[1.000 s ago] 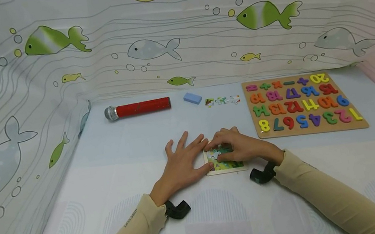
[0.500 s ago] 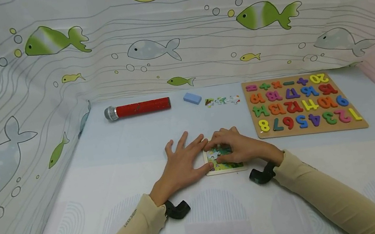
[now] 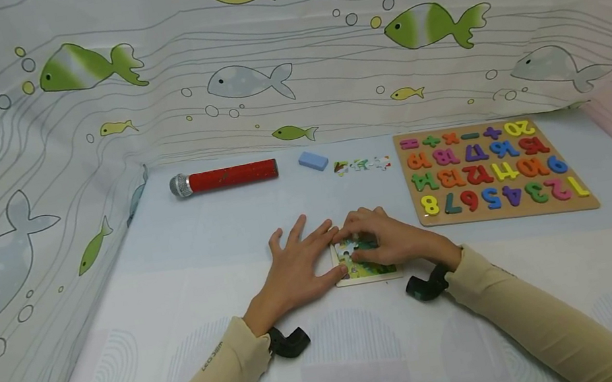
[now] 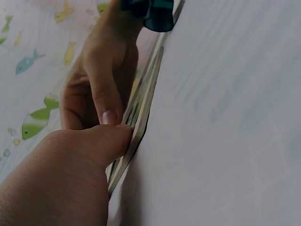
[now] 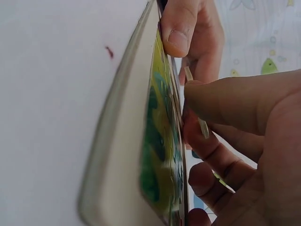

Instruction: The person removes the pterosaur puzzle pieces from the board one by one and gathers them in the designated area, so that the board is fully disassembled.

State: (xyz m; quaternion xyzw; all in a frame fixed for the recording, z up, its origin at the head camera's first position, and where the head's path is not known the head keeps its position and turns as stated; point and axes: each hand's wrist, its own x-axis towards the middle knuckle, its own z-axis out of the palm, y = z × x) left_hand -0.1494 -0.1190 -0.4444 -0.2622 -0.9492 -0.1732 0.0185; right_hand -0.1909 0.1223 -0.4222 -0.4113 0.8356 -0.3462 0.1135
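Note:
A small jigsaw puzzle (image 3: 375, 269) with a pale wooden frame and a green and yellow picture lies under both hands in the head view. My left hand (image 3: 300, 277) is spread at its left side, and the thumb (image 4: 115, 141) rests on the frame's edge. Over the puzzle, my right hand (image 3: 390, 238) reaches in from the right. Between its thumb and fingers it pinches a thin puzzle piece (image 5: 204, 128), seen edge-on in the right wrist view. The right hand covers much of the puzzle's upper right part.
Several joined or adjoining loose puzzle pieces (image 3: 362, 165) lie behind the hands. Beside them are a blue block (image 3: 313, 161) and a red toy microphone (image 3: 231, 176). A wooden number board (image 3: 502, 212) lies at the right. A fish-print curtain (image 3: 338, 92) stands behind the table.
The right thumb and the pinched piece have shifted slightly over the puzzle's upper left part. My left hand stays in place.

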